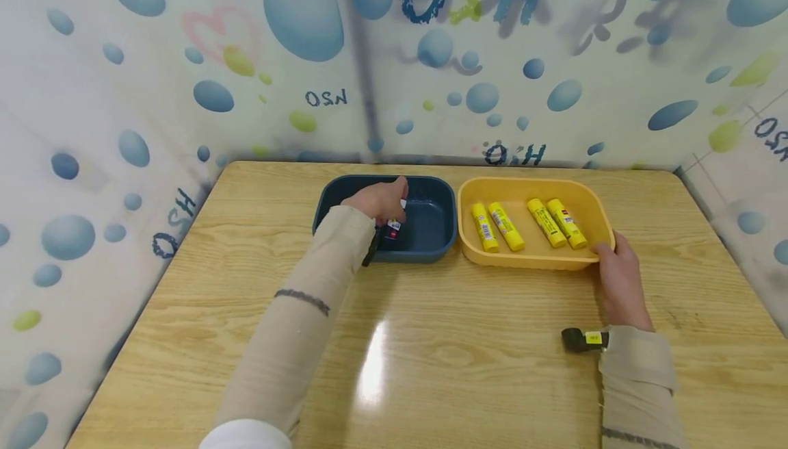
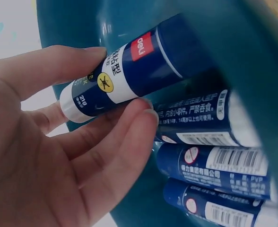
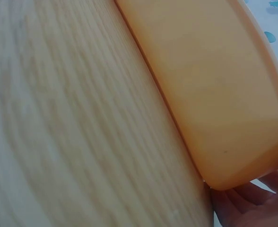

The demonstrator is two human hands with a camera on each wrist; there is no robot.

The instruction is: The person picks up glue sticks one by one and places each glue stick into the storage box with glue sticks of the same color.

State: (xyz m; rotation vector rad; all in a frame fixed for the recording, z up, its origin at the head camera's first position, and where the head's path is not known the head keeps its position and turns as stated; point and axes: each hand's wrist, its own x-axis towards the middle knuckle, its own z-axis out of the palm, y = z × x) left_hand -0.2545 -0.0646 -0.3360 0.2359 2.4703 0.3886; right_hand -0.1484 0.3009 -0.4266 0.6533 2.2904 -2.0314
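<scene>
My left hand point(image 1: 380, 201) reaches into the dark blue bin point(image 1: 425, 255) and pinches a blue glue stick point(image 2: 129, 71) between thumb and fingers. The stick's white end lies toward the palm in the left wrist view, tilted over the others. Below it, several more blue glue sticks point(image 2: 214, 163) with white ends lie side by side on the bin's floor. At the front right corner of the yellow bin point(image 1: 529, 262), my right hand point(image 1: 623, 281) grips the rim, thumb on top and fingers around the outside. Several yellow glue sticks point(image 1: 506, 226) lie in that bin.
The two bins stand side by side near the back edge of the wooden table point(image 1: 468, 353). Behind it hangs a pale curtain point(image 1: 394, 79) with blue and green dots. A black wrist strap piece point(image 1: 575, 340) sticks out beside the right cuff.
</scene>
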